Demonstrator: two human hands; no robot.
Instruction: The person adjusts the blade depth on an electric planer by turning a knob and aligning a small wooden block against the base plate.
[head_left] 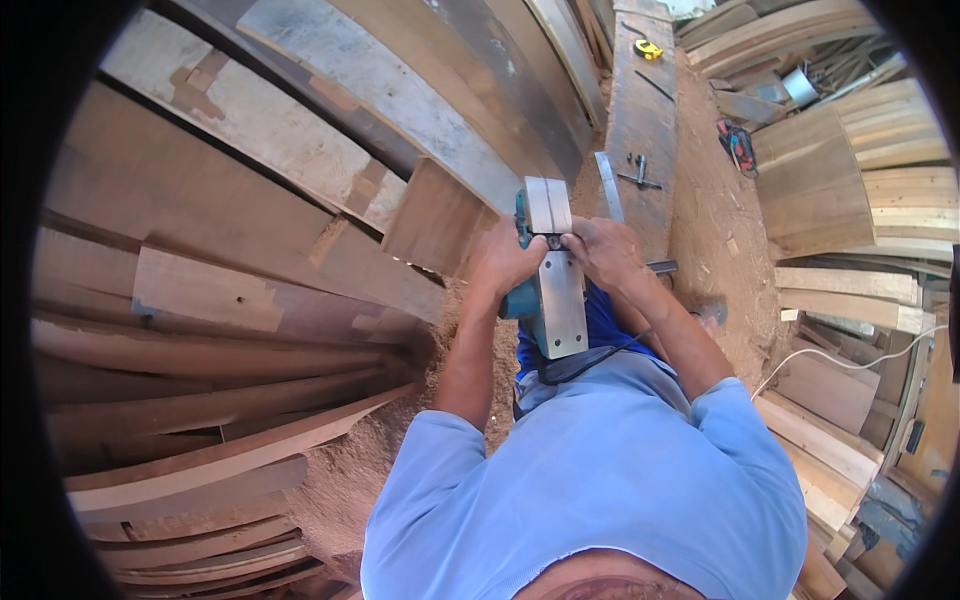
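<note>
An electric hand planer (563,312) with a teal body lies upturned over my lap, its metal sole plates facing up. My left hand (512,258) is closed around its left side, the thumb pressed near the cutter slot. From the other side my right hand (606,250) grips the planer, its thumb and fingertips meeting the left thumb at the slot. What the fingertips touch inside the slot is too small to make out. A dark power cord (580,370) curves below the planer's rear end.
Ahead, a long wooden bench (640,130) carries a yellow tape measure (648,49), a steel ruler (609,187) and a T-handled tool (640,178). Planks (230,290) crowd the left. Stacked boards (850,285), a red-black power tool (737,147) and a white cable (850,363) are at right.
</note>
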